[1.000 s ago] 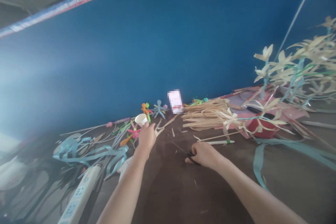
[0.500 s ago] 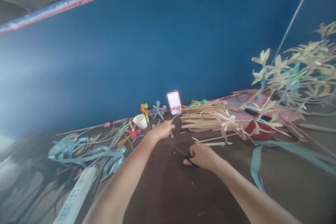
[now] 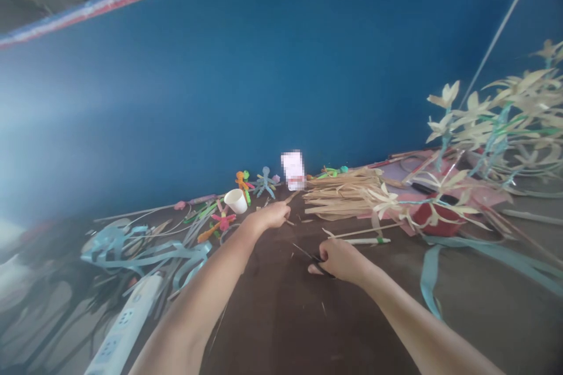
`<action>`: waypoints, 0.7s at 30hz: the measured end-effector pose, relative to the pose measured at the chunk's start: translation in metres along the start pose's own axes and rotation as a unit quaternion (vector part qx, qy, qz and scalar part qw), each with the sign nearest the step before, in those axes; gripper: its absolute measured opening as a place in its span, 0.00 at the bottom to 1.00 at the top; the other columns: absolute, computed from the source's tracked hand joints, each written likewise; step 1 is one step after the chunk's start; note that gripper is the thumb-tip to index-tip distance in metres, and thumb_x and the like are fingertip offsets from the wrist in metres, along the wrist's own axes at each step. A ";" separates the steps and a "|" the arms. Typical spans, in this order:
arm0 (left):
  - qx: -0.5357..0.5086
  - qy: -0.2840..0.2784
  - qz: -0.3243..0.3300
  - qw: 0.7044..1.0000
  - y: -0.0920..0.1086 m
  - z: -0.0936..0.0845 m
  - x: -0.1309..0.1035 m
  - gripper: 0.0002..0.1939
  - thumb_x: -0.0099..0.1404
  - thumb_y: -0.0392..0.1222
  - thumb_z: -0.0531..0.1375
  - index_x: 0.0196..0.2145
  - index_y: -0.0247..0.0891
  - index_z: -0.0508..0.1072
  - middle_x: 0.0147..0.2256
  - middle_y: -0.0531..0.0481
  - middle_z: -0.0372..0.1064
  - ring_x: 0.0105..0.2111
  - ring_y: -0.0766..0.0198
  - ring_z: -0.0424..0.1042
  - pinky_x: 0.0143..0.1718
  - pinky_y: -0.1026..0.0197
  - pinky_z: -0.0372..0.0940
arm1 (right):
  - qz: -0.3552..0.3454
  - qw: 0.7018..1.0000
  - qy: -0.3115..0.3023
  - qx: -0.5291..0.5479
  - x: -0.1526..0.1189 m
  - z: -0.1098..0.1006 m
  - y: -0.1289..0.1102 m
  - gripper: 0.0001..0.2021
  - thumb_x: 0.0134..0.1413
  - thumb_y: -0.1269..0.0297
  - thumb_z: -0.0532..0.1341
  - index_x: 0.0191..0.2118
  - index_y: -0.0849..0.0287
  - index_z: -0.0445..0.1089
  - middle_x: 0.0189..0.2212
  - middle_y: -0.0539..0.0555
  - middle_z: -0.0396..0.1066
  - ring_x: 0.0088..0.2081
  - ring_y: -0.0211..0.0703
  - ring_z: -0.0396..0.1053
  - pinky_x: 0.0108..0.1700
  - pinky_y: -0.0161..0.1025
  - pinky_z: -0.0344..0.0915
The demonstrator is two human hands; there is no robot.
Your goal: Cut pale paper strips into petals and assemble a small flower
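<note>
My right hand (image 3: 342,259) is closed around a pair of scissors (image 3: 316,260), low over the brown table. Their thin blades point away to the left, and the handles are partly hidden by my fingers. My left hand (image 3: 277,215) is farther forward, fingers curled together near the tabletop. A tan strip (image 3: 292,197) shows just beyond its fingertips, and another thin end pokes out beside them; what the fingers grip is hidden. To the right of my left hand lies a pile of dried tan leaf strips (image 3: 341,194). A white stick with a green band (image 3: 367,241) lies beyond my right hand.
A white paper cup (image 3: 236,201) and small colourful woven figures (image 3: 265,181) stand at the back left. Blue ribbon (image 3: 185,255) and a power strip (image 3: 125,322) lie at left. Pale leaf flowers (image 3: 479,111) rise at right, above another blue ribbon (image 3: 431,275). A blue wall (image 3: 264,70) is behind.
My left hand has shifted slightly, and less of the strip end beneath its fingers shows. My right hand holds the scissors almost in the same place. The view has tilted a little.
</note>
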State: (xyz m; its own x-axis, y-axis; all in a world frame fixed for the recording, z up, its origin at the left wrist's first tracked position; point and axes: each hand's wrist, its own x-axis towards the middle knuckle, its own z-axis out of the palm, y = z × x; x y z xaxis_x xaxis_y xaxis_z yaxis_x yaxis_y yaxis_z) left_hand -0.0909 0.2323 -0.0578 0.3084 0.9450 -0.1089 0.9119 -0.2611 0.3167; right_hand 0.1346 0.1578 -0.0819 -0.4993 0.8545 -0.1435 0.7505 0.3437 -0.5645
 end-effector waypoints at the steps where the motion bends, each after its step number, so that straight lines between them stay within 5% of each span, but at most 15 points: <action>1: -0.032 0.023 -0.008 0.999 -0.001 -0.001 -0.003 0.03 0.47 0.34 0.58 0.23 0.37 0.71 0.27 0.49 0.67 0.27 0.65 0.65 0.29 0.65 0.58 | -0.001 1.000 0.003 0.011 0.001 0.002 0.002 0.17 0.30 0.48 0.62 0.16 0.58 0.65 0.13 0.48 0.63 0.18 0.34 0.59 0.20 0.30 0.47; 5: -0.161 0.148 -0.064 0.974 0.000 0.003 -0.023 0.13 0.56 0.40 0.51 0.39 0.34 0.67 0.30 0.46 0.67 0.25 0.68 0.65 0.25 0.66 0.58 | 0.009 0.997 0.042 0.061 0.007 0.009 0.010 0.19 0.31 0.45 0.60 0.16 0.59 0.63 0.13 0.48 0.63 0.18 0.34 0.58 0.19 0.30 0.47; 8: -0.302 0.210 -0.113 0.923 0.014 0.021 -0.043 0.18 0.58 0.41 0.47 0.45 0.32 0.62 0.30 0.45 0.66 0.21 0.72 0.62 0.20 0.69 0.55 | 0.003 0.990 0.079 0.119 0.010 0.014 0.010 0.20 0.37 0.46 0.57 0.18 0.60 0.61 0.14 0.48 0.63 0.19 0.34 0.58 0.20 0.29 0.48; 11: -0.622 0.234 -0.175 0.726 0.037 0.043 -0.060 0.16 0.51 0.41 0.57 0.39 0.34 0.68 0.27 0.49 0.65 0.19 0.74 0.61 0.16 0.72 0.51 | -0.017 0.981 0.088 0.173 0.009 0.016 0.007 0.18 0.40 0.48 0.56 0.21 0.61 0.61 0.15 0.47 0.63 0.20 0.33 0.57 0.21 0.29 0.49; 13: -0.700 0.236 -0.189 0.647 0.052 0.052 -0.069 0.15 0.47 0.41 0.60 0.34 0.34 0.70 0.26 0.50 0.65 0.19 0.75 0.61 0.15 0.72 0.50 | -0.029 0.979 0.059 0.195 0.008 0.016 0.004 0.17 0.41 0.49 0.56 0.21 0.62 0.61 0.15 0.47 0.62 0.19 0.32 0.56 0.21 0.28 0.50; 16: -0.702 0.261 -0.195 0.633 0.063 0.056 -0.075 0.14 0.46 0.43 0.61 0.30 0.33 0.72 0.25 0.50 0.66 0.19 0.74 0.61 0.14 0.72 0.50 | -0.044 0.978 0.018 0.202 0.005 0.015 0.001 0.17 0.41 0.50 0.57 0.21 0.62 0.61 0.14 0.46 0.61 0.19 0.32 0.55 0.21 0.28 0.50; 21: -0.688 0.295 -0.210 0.629 0.060 0.058 -0.078 0.13 0.44 0.44 0.62 0.27 0.33 0.72 0.24 0.51 0.66 0.18 0.74 0.61 0.15 0.71 0.54 | -0.057 0.985 0.055 0.152 0.004 0.016 -0.002 0.17 0.39 0.50 0.58 0.21 0.62 0.62 0.16 0.46 0.58 0.20 0.31 0.52 0.22 0.28 0.50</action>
State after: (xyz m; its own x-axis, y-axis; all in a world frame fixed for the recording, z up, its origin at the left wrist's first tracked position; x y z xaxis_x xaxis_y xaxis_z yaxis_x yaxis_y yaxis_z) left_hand -0.0441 0.1316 -0.0847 -0.4059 0.8882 -0.2154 -0.3424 0.0708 0.9369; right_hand 0.1243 0.1543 -0.0943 -0.5098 0.8602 0.0149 0.5191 0.3213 -0.7920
